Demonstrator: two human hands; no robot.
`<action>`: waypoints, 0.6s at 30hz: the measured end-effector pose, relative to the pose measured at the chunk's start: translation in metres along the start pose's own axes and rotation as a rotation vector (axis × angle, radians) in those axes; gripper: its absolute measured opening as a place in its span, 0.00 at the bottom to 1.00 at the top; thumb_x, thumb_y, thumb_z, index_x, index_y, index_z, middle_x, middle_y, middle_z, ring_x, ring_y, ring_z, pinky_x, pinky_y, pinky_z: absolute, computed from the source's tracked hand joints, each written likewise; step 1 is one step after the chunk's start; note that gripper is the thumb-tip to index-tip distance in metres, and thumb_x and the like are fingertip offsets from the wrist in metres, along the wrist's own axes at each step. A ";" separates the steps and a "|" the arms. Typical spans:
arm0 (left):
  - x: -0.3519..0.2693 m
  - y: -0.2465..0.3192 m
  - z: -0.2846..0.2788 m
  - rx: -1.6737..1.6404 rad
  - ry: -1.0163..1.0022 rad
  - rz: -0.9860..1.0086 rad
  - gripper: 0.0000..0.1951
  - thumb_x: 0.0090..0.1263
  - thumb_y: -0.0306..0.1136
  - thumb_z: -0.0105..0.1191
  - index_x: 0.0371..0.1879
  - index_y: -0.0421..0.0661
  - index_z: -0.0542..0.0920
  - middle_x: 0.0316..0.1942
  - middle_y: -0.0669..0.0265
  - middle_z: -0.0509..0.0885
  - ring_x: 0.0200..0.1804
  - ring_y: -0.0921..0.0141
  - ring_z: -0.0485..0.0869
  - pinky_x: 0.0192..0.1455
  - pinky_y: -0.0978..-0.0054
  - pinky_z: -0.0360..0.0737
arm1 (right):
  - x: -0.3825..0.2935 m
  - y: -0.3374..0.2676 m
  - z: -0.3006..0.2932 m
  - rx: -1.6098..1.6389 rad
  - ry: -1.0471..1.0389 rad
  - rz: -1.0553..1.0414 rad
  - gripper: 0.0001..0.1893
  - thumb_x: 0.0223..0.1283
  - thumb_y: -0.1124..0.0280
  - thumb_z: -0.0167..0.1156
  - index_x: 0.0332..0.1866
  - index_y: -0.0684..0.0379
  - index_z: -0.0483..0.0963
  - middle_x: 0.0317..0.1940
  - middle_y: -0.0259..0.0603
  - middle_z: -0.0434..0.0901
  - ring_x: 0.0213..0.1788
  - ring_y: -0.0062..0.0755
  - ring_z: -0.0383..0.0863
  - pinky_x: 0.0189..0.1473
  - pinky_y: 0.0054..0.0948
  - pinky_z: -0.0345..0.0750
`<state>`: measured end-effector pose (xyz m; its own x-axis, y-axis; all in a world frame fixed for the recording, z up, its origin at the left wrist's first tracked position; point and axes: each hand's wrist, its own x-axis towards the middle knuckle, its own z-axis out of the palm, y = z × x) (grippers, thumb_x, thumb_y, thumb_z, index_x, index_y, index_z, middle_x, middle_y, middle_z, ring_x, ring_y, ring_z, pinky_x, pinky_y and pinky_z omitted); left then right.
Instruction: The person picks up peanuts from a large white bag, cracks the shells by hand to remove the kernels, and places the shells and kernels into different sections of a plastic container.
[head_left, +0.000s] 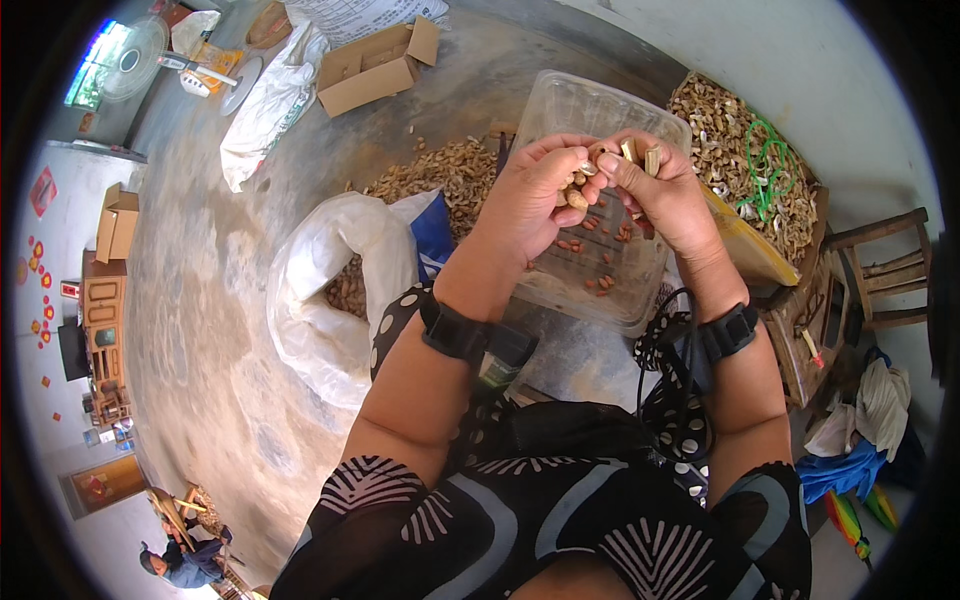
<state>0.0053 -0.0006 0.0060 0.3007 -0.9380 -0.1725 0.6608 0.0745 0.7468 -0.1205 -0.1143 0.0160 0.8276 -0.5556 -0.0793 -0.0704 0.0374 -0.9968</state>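
My left hand (544, 180) is closed around several unshelled peanuts (576, 196). Beside it, my right hand (654, 184) holds peanut shell pieces (651, 159) between its fingers, and reddish kernels partly show under its palm. The fingertips of both hands meet above a clear plastic bin (592, 315), where loose peanut kernels (570, 245) lie scattered on the bottom. An open white sack (300, 281) of unshelled peanuts (347, 289) stands to the left of my forearm. Black straps with devices are around both forearms.
Empty shells (457, 176) are heaped on the floor behind the sack. More shells (720, 142) fill a container at the right, with green twine (769, 169) on top. A wooden chair (889, 270), a cardboard box (367, 79) and a fan (131, 60) stand around. Another person (191, 566) sits at lower left.
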 end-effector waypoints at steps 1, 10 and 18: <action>0.000 0.001 -0.001 0.015 -0.011 0.012 0.11 0.72 0.35 0.49 0.45 0.39 0.78 0.29 0.67 0.80 0.26 0.80 0.75 0.18 0.87 0.62 | 0.002 0.004 -0.003 0.097 -0.037 -0.017 0.09 0.64 0.67 0.61 0.43 0.60 0.78 0.26 0.28 0.80 0.25 0.11 0.71 0.25 0.14 0.67; -0.006 0.022 -0.010 0.282 0.061 0.089 0.11 0.70 0.39 0.55 0.37 0.43 0.78 0.25 0.69 0.78 0.25 0.81 0.74 0.17 0.87 0.60 | 0.008 0.006 -0.020 -0.474 0.083 -0.344 0.07 0.62 0.69 0.62 0.39 0.62 0.78 0.23 0.29 0.76 0.25 0.14 0.68 0.28 0.20 0.68; -0.016 0.054 -0.045 0.701 0.566 0.243 0.15 0.66 0.42 0.59 0.33 0.40 0.80 0.21 0.71 0.76 0.18 0.82 0.72 0.16 0.87 0.60 | 0.010 0.003 -0.006 -0.517 -0.157 -0.114 0.09 0.60 0.70 0.63 0.41 0.64 0.77 0.23 0.30 0.75 0.27 0.18 0.71 0.30 0.24 0.71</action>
<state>0.0672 0.0341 0.0198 0.7884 -0.6052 -0.1100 0.0254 -0.1467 0.9889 -0.1154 -0.1245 0.0120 0.9163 -0.4002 -0.0112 -0.2073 -0.4503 -0.8685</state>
